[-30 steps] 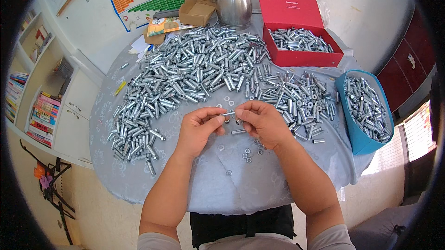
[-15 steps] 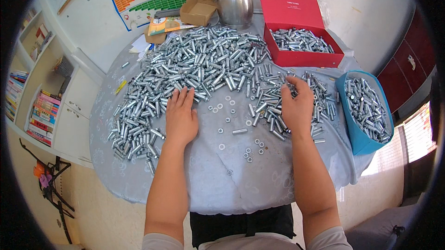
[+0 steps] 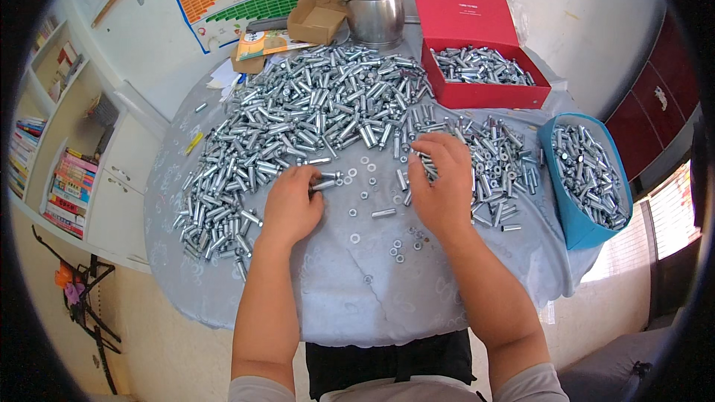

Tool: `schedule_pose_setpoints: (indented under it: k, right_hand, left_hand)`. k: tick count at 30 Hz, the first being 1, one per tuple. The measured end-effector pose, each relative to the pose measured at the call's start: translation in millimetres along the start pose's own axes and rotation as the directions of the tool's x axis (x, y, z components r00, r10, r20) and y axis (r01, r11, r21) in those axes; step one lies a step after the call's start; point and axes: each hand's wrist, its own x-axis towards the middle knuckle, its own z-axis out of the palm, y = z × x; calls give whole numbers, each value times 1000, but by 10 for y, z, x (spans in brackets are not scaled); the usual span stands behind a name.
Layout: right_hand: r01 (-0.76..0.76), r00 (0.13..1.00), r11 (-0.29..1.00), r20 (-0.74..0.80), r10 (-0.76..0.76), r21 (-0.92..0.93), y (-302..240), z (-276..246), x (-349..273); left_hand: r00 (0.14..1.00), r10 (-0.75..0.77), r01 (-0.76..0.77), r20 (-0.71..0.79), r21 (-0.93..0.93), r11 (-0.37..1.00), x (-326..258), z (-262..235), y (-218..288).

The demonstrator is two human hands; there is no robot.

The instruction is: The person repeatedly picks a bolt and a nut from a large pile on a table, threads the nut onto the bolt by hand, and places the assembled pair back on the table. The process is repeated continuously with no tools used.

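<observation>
My left hand (image 3: 293, 204) is at the near edge of a big heap of metal expansion bolts (image 3: 320, 96). Its fingers are curled around a few expansion bolts (image 3: 325, 181), whose ends stick out past the fingertips. My right hand (image 3: 445, 190) hovers at the left side of a smaller pile of metal sleeves and bolts (image 3: 495, 156). Thumb and fingers there are bent but apart, and nothing shows between them. Between the hands lie loose washers (image 3: 354, 238), several nuts (image 3: 400, 258) and a single metal sleeve (image 3: 383, 213).
A red box (image 3: 488, 96) of bolts stands at the back right, with a teal fabric bin (image 3: 588, 234) of bolts at the right edge. Behind the heap are a steel pot (image 3: 374, 11), a cardboard box (image 3: 316, 20) and papers. A yellow cutter (image 3: 194, 143) lies at left.
My left hand has pulled back toward me and closed around some bolts from the heap's edge. My right hand has shifted left across the smaller pile.
</observation>
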Motion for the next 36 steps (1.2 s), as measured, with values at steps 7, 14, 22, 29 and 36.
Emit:
schedule_pose_setpoints:
  k: [7,14,22,29,36]
  right_hand:
    - [-362,903,896,338,267,258,-154,-11,-51]
    - [-220,860,925,509,35,309,-136,48,-116]
    - [-320,827,921,540,156,224,-160,19,-115]
    - [-474,792,845,539,286,249,-178,38,-108]
    - [-564,671,807,666,325,174,-101,61,-132]
  left_hand:
    - [999,4,14,34,-492,871,-69,44,196]
    - [996,-80,63,30,-890,452,-64,162,279]
    - [960,-129,273,247,-929,252,-60,133,302]
    - [995,-33,91,90,-772,629,-109,232,319]
    - [996,16,58,89,-763,644,-129,210,377]
